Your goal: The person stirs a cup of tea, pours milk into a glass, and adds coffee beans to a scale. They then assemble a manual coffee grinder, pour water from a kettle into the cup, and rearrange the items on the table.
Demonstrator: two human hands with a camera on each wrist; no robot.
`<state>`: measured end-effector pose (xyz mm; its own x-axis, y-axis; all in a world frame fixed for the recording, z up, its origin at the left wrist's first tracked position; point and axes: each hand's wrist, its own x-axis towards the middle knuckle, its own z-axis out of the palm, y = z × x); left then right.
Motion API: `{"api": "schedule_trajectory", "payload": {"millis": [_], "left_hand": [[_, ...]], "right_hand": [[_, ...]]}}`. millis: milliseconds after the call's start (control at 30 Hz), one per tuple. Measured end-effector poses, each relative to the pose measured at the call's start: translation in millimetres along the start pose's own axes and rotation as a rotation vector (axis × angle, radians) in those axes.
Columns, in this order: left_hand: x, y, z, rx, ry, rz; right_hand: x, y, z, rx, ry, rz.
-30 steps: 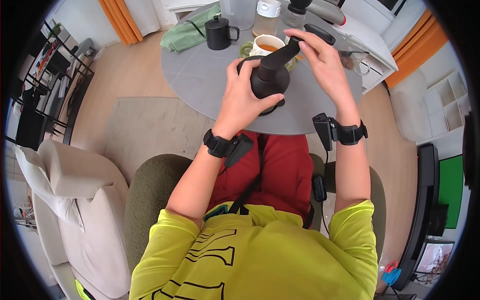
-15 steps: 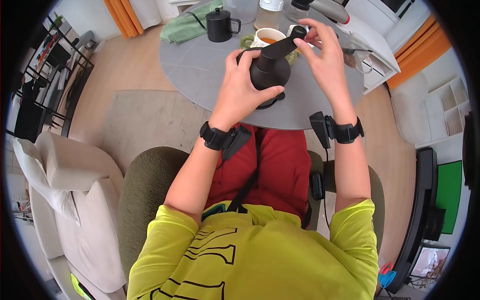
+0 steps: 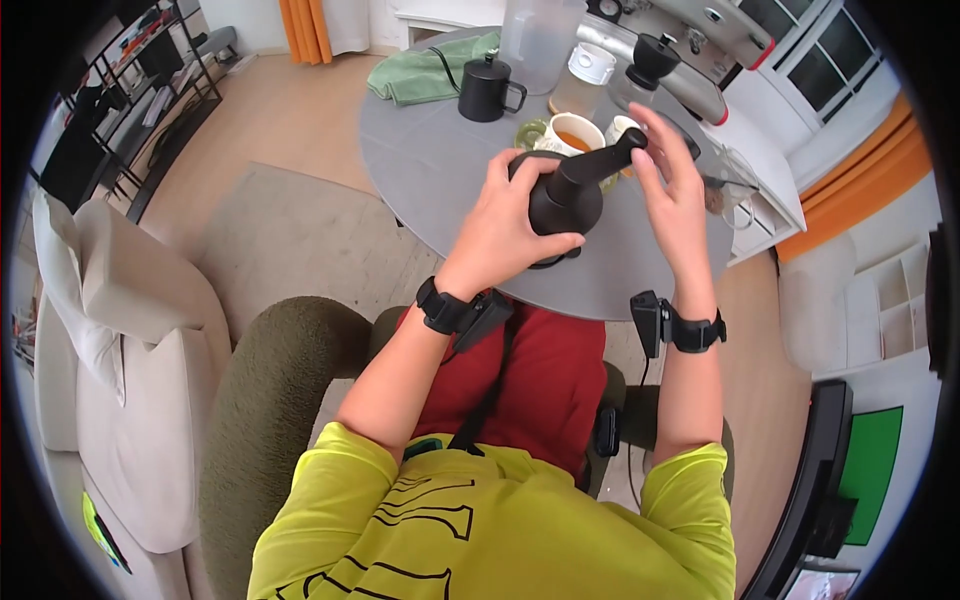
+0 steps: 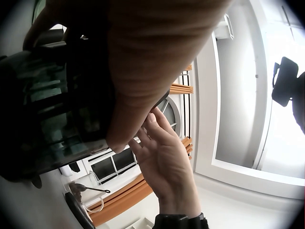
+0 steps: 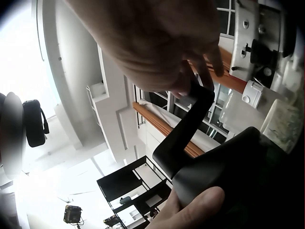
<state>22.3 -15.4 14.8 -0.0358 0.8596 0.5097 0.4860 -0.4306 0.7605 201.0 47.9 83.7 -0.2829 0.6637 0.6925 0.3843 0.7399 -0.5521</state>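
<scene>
A black manual coffee grinder stands near the table's front edge, its crank handle pointing to the far right. My left hand grips the grinder's body, thumb on the near side and fingers round the back. The thumb also shows on the body in the right wrist view. My right hand is at the crank's end, its thumb and fingers round the knob. In the right wrist view the fingertips meet the crank arm at its top; the palm partly hides the knob.
Behind the grinder stand a cup of orange-brown drink, a black lidded pot, a white-lidded jar and a black-topped jar. A green cloth lies at the table's back left. An espresso machine stands beyond.
The head view has shifted, showing more of the table's back. My left hand still grips the grinder. My right fingers, earlier stretched over the crank knob, now sit lower around it.
</scene>
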Motion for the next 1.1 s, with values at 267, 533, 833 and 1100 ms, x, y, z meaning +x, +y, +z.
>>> {"api": "schedule_trajectory", "payload": {"millis": [267, 533, 833, 1100], "left_hand": [[0, 3, -2, 0.006, -0.027, -0.025], [0, 5, -2, -0.049, -0.029, -0.062], [-1, 4, -3, -0.037, -0.019, -0.045], [-1, 1, -1, -0.026, -0.012, -0.019]], "right_hand": [[-6, 2, -6, 0.039, 0.019, 0.077], [-8, -1, -12, -0.071, 0.009, 0.122], [-9, -1, -9, 0.031, -0.024, 0.159], [-11, -5, 3, 0.108, -0.004, 0.118]]}}
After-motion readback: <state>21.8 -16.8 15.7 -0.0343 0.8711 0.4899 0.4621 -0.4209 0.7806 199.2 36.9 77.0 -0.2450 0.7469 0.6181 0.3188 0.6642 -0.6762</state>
